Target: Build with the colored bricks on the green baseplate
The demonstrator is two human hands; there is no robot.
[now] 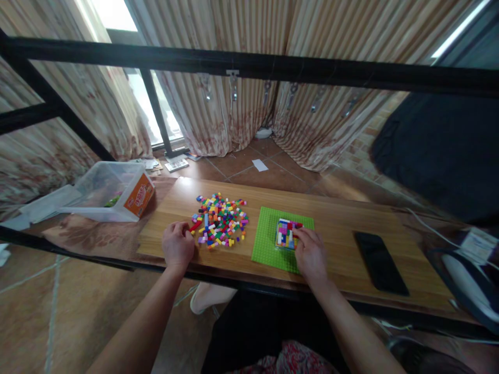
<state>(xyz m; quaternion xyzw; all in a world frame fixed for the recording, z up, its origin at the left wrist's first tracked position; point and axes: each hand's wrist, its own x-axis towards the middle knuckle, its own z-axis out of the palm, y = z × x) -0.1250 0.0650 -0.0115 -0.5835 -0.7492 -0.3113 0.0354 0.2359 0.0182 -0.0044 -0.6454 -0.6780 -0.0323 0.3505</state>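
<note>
On a green studded baseplate stands a low block of toy bricks in mixed colours. My right hand is at its right side, thumb and fingers pinched on a small red brick at the block's top edge. To the left, a loose pile of small coloured bricks lies on the wooden board. Beside the pile my left hand rests with curled fingers. A long red brick lies at its fingertips; what the fingers enclose is hidden.
A clear plastic box with an orange label stands left of the wooden board. A black phone lies on the board's right part. A dark metal rail crosses in front, with curtains behind. Cables and a white-and-dark device are at far right.
</note>
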